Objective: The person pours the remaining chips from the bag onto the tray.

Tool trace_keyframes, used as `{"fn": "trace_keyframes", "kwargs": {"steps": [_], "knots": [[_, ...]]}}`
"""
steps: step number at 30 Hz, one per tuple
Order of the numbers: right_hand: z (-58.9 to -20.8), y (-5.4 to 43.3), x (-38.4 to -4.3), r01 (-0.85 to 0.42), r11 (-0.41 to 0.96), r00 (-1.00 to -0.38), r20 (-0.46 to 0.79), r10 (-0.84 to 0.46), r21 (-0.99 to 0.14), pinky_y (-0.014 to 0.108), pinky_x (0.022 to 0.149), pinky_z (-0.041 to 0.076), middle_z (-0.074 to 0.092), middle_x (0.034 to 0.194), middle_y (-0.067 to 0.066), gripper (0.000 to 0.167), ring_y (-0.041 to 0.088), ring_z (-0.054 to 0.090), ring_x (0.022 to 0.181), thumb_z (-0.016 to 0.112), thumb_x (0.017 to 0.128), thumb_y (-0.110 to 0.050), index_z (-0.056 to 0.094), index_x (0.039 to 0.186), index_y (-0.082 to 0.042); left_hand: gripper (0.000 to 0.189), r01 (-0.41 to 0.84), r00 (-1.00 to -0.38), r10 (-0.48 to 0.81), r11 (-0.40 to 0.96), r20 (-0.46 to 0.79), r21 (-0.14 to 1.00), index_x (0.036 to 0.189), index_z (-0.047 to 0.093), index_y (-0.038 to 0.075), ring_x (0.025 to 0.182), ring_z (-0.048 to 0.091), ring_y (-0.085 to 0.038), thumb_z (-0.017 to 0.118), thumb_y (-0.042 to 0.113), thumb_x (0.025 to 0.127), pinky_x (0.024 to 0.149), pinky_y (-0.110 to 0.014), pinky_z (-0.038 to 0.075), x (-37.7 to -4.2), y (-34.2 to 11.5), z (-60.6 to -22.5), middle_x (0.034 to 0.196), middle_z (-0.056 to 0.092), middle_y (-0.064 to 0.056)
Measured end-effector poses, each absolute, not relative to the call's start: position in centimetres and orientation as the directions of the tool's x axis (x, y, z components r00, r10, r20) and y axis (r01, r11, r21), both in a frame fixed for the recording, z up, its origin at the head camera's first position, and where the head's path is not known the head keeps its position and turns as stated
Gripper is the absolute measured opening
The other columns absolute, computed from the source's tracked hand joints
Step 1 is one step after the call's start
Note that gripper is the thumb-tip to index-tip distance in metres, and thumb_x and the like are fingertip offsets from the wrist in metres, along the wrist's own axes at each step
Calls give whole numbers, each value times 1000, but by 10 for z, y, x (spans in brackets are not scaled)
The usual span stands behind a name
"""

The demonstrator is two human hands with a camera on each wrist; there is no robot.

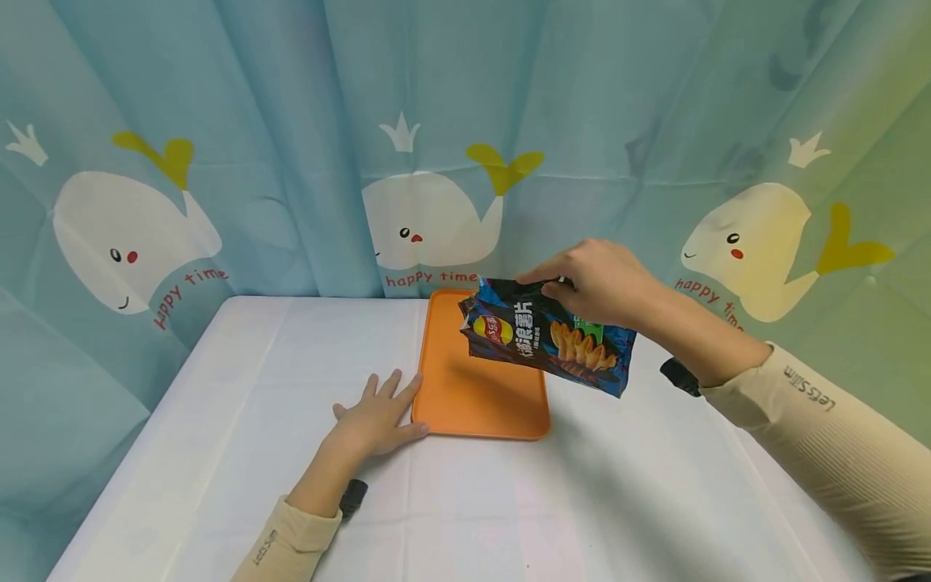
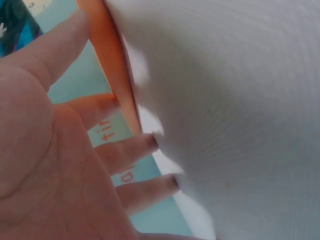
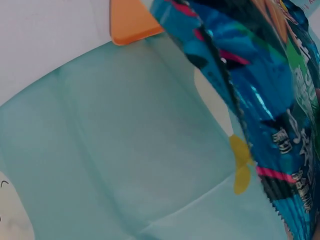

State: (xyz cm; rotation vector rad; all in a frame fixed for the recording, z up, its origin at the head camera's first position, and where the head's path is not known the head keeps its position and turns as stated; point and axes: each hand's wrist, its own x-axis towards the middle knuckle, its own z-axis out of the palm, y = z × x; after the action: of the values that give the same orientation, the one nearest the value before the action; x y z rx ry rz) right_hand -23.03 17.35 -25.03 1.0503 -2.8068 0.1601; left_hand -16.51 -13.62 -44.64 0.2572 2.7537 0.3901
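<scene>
An orange tray [image 1: 480,404] lies flat on the white table. My left hand [image 1: 374,420] has its fingers spread, with thumb and index finger touching the tray's left edge. In the left wrist view, the thumb and one finger of the left hand [image 2: 55,130] meet the orange tray rim [image 2: 112,55]. Above the tray's right side, my right hand [image 1: 600,283] pinches a dark blue chip bag [image 1: 545,335] by its upper edge. The bag hangs tilted, its printed front showing chips. In the right wrist view, the blue chip bag [image 3: 250,90] fills the right side.
Behind the table hangs a light blue curtain [image 1: 291,162] printed with white whales. The white table [image 1: 305,388] carries a cloth-like surface around the tray. Black bands show at both wrists.
</scene>
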Motion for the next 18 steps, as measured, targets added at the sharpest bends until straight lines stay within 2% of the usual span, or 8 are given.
{"fn": "trace_keyframes", "kwargs": {"steps": [2, 7, 16, 18], "knots": [[-250, 174, -230, -655, 754, -749, 176, -639, -53, 28, 44, 30, 64, 66, -5, 33, 12, 42, 46, 68, 94, -13, 74, 120, -33, 84, 130, -923, 226, 945, -312, 300, 159, 28, 25, 149, 13, -50, 62, 59, 91, 94, -89, 16, -164, -137, -446, 165, 21, -15], [-248, 176, -229, -658, 751, -746, 190, -638, -61, 27, 44, 26, 51, 54, -7, 34, 12, 37, 44, 68, 95, -13, 74, 121, -33, 84, 133, -923, 230, 943, -309, 305, 159, 28, 25, 149, 13, -50, 62, 59, 91, 94, -89, 16, -164, -137, -447, 165, 21, -15], [-251, 175, -228, -651, 758, -754, 157, -637, -51, 28, 44, 28, 64, 65, -1, 33, 12, 39, 45, 67, 95, -12, 74, 121, -33, 84, 126, -922, 222, 946, -316, 298, 159, 27, 25, 150, 12, -49, 63, 59, 91, 95, -88, 16, -166, -136, -448, 166, 20, -14], [-251, 175, -228, -647, 761, -757, 156, -634, -49, 28, 44, 27, 59, 60, -2, 34, 13, 38, 44, 67, 95, -13, 74, 121, -34, 84, 123, -923, 219, 947, -317, 297, 159, 27, 26, 150, 12, -49, 63, 59, 91, 95, -88, 16, -166, -136, -448, 166, 20, -14]]}}
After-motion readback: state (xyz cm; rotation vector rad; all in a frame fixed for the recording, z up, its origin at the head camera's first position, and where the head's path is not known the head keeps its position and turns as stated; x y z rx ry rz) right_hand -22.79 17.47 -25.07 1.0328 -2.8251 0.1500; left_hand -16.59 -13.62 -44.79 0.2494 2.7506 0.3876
